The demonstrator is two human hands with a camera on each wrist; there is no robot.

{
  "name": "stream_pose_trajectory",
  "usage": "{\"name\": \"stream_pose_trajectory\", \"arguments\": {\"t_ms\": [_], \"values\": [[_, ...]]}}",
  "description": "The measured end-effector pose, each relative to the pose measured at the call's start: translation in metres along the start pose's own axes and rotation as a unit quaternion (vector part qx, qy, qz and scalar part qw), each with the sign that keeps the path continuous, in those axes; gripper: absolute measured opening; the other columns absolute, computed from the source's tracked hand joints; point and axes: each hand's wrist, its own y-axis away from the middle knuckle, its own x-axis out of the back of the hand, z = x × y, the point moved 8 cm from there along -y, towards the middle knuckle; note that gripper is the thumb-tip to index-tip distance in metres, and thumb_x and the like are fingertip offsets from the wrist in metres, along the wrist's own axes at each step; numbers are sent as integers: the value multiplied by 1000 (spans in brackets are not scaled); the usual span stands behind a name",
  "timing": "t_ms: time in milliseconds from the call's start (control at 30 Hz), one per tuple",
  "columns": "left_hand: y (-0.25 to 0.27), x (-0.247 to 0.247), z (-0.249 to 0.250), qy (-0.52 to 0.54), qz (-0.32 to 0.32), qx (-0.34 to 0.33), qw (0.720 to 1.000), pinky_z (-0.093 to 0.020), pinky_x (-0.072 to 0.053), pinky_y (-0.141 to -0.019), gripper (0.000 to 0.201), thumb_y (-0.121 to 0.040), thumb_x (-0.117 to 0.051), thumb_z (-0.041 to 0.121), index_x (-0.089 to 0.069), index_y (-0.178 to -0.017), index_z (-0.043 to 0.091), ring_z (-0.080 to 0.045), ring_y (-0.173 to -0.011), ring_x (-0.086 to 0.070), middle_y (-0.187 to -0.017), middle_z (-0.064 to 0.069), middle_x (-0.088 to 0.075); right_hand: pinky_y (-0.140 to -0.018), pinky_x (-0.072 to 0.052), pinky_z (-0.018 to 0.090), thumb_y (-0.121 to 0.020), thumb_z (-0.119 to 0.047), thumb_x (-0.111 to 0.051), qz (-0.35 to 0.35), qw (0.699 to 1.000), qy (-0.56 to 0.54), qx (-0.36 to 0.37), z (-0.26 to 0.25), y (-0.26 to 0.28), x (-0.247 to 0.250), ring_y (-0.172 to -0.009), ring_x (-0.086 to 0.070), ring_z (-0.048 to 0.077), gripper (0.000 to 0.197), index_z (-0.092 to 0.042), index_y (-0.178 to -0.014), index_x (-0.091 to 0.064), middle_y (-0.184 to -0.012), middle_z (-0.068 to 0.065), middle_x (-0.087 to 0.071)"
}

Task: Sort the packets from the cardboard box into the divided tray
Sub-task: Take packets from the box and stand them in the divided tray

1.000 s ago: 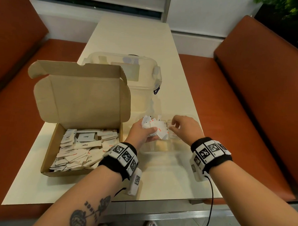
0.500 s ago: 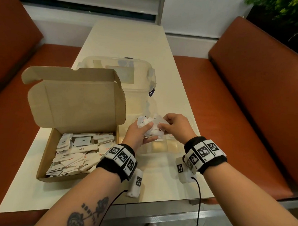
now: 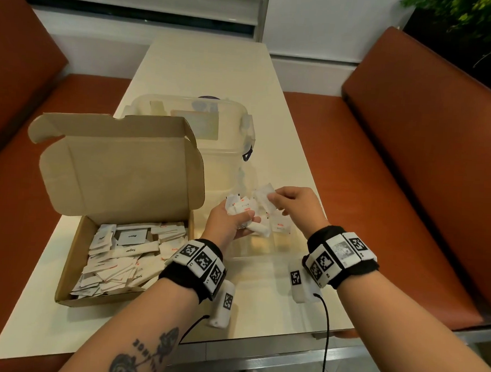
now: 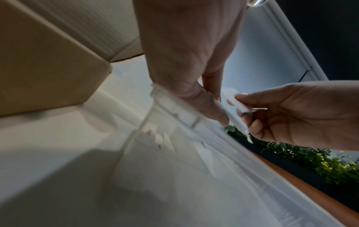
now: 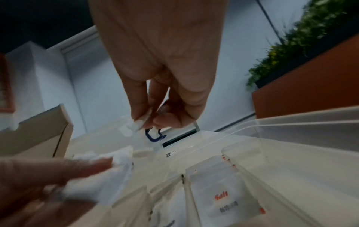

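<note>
At the left of the frame, the cardboard box [image 3: 118,236] sits on the pale counter [image 3: 204,71] with its lid standing open, and a loose heap of white packets [image 3: 123,259] fills its bottom; some read "Sugar". Just right of the box, at the centre, the left hand [image 3: 225,224] has its grip closed around a bunch of packets [image 3: 244,211], the thumb pressing them against the fingers, above the clear divided tray [image 3: 261,251]. The right wrist view shows a packet marked "Salt" [image 5: 225,204] lying in one tray compartment. Behind the tray, toward the upper centre, stands a clear lidded plastic container [image 3: 191,113] with a blue clip. Right of centre, the right hand [image 3: 297,207] pinches a single white packet [image 3: 263,193] between thumb and fingertips, touching the top of the bunch. Orange bench seats [image 3: 408,164] flank the counter.
</note>
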Motion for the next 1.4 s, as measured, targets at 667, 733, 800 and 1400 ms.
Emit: {"name": "stream_pose_trajectory", "arguments": {"t_ms": [667, 733, 800, 1400], "values": [[-4, -5, 11, -61, 33, -40, 997, -28, -58, -66, 34, -81, -68, -4, -56, -109, 8, -25, -85, -66, -102, -13, -65, -70, -58, 31, -76, 1, -73, -37, 988, -129, -78, 19, 0, -11, -70, -62, 20, 33, -11, -103, -58, -81, 8, -59], [-5, -7, 11, -83, 26, -38, 995, -35, -58, -72, 38, -79, -69, -5, -57, -114, 5, -31, -92, -66, -106, -18, -66, -68, -56, 27, -79, -8, -73, -57, 997, -41, -36, 11, -5, -9, -72, -60, 15, 31, -16, -107, -62, -83, 1, -57], [-4, -8, 10, -94, 20, -41, 995, -41, -57, -77, 39, -78, -70, -6, -58, -114, 4, -33, -94, -66, -107, -20, -66, -58, -46, 16, -80, -12, -72, -87, 994, 63, 3, 0, -9, -9, -64, -54, 7, 22, -19, -101, -68, -73, -5, -55], [-9, 9, 11, 40, 16, -38, 998, -21, -55, -56, 24, -86, -64, -3, -58, -102, 13, -15, -75, -73, -92, -8, -70, -60, -48, 20, -73, -1, -75, -87, 952, 288, -63, 38, -24, 1, -64, -58, 15, 6, -4, -74, -70, -73, 6, -66]]}}
